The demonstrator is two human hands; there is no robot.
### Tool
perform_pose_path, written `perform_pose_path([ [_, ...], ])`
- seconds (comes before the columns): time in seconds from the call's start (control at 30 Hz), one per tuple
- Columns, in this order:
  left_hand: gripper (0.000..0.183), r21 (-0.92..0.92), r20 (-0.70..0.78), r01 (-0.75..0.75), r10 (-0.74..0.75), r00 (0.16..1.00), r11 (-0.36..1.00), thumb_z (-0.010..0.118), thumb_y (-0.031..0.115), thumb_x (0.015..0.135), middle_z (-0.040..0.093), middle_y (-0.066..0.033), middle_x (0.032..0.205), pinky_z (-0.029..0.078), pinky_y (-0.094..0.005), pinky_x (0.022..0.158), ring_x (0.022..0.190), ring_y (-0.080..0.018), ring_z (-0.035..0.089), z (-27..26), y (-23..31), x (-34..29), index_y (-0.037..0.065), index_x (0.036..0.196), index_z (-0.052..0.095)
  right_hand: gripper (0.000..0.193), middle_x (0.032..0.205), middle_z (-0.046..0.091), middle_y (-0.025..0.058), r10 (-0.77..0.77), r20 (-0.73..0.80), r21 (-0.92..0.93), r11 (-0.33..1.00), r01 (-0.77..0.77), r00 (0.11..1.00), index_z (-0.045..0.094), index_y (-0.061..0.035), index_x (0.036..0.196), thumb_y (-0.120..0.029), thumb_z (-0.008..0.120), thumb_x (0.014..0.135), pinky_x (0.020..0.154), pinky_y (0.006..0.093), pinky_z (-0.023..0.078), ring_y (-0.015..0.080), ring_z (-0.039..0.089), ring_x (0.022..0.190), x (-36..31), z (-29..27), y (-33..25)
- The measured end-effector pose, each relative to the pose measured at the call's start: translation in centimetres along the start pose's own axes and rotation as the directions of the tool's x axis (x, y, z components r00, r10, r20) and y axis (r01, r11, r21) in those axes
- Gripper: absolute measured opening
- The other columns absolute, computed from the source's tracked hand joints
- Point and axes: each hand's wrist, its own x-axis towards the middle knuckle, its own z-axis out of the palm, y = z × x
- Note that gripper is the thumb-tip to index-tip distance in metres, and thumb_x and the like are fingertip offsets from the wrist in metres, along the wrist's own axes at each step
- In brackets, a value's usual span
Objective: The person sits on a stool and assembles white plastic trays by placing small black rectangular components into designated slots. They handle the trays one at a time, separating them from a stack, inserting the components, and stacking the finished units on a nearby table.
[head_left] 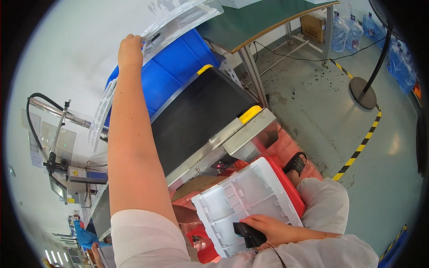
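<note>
My left arm stretches far forward across the black conveyor belt [201, 111]. At its end, my left hand [130, 52] is closed at the edge of a clear-white plastic tray [178, 24] above a blue plastic bin [178, 67]; the fingertips are partly hidden. Low in the view, my right hand [270, 230] grips a small black box-shaped device [250, 235] with a thin cable. Beneath it lies a white compartment tray [261, 178], on a red crate [286, 187] close to my legs. The tray's visible compartments look pale and translucent.
A green-topped table [250, 22] stands beyond the conveyor. On the right are a black pedestal fan [364, 91], bagged blue water bottles [342, 33] and striped floor tape [357, 154]. A metal arm with equipment [56, 163] is at left. Another person's blue clothing [85, 234] shows lower left.
</note>
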Motion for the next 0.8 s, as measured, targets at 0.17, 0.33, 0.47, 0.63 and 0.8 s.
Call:
perform_pose_path([
  [0.17, 0.016, 0.085, -0.048, -0.024, 0.028, 0.998, 0.996, 0.063, 0.008, 0.081, 0.061, -0.0106, 0.094, 0.048, -0.0404, 0.078, 0.091, -0.0310, 0.058, -0.1, -0.5, -0.2, 0.006, 0.097, 0.065, 0.087, 0.124, 0.045, 0.0185, -0.019, 0.003, 0.005, 1.000, 0.019, 1.000, 0.035, -0.0038, 0.136, -0.017, 0.079, 0.062, 0.098, 0.0381, 0.038, 0.0355, 0.046, 0.113, 0.0, 0.0, 0.2],
  [0.33, 0.013, 0.142, -0.119, -0.013, 0.030, 0.992, 0.990, 0.063, 0.008, 0.081, 0.062, -0.0104, 0.093, 0.049, -0.0397, 0.078, 0.088, -0.0307, 0.059, -2.1, 0.0, -1.0, 0.005, 0.094, 0.064, 0.087, 0.124, 0.045, 0.0188, -0.016, -0.017, -0.010, 1.000, 0.016, 1.000, 0.036, -0.0034, 0.136, -0.018, 0.078, 0.062, 0.098, 0.0383, 0.038, 0.0355, 0.046, 0.113, 0.0, 0.1, 0.1],
  [0.47, 0.015, 0.027, -0.274, -0.077, 0.081, 0.958, 0.997, 0.062, 0.007, 0.082, 0.063, -0.0117, 0.095, 0.048, -0.0385, 0.078, 0.088, -0.0300, 0.060, -6.0, -2.6, -1.9, 0.003, 0.096, 0.064, 0.085, 0.122, 0.046, 0.0188, -0.036, -0.017, -0.037, 0.999, 0.036, 0.999, 0.036, -0.0027, 0.135, -0.019, 0.076, 0.061, 0.096, 0.0380, 0.039, 0.0358, 0.047, 0.112, -0.1, 0.4, -0.1],
  [0.63, 0.022, -0.212, -0.286, -0.074, 0.010, 0.958, 0.975, 0.065, 0.010, 0.083, 0.063, -0.0112, 0.098, 0.047, -0.0322, 0.079, 0.090, -0.0260, 0.061, -17.1, -1.5, -7.6, 0.001, 0.103, 0.063, 0.080, 0.116, 0.050, 0.0186, -0.126, -0.121, -0.132, 0.985, 0.110, 0.985, 0.041, -0.0008, 0.132, -0.019, 0.075, 0.062, 0.093, 0.0371, 0.041, 0.0345, 0.052, 0.106, -0.1, 1.1, 0.5],
  [0.8, 0.025, -0.178, -0.315, 0.045, -0.100, 0.944, 0.983, 0.072, 0.000, 0.072, 0.063, -0.0106, 0.096, 0.047, -0.0335, 0.081, 0.088, -0.0269, 0.061, -29.5, 3.6, -19.9, 0.000, 0.096, 0.063, 0.075, 0.116, 0.054, 0.0137, 0.137, -0.352, 0.266, 0.963, -0.041, 0.926, 0.044, 0.0001, 0.131, -0.020, 0.076, 0.066, 0.080, 0.0343, 0.048, 0.0233, 0.057, 0.100, -0.9, 1.2, 2.6],
])
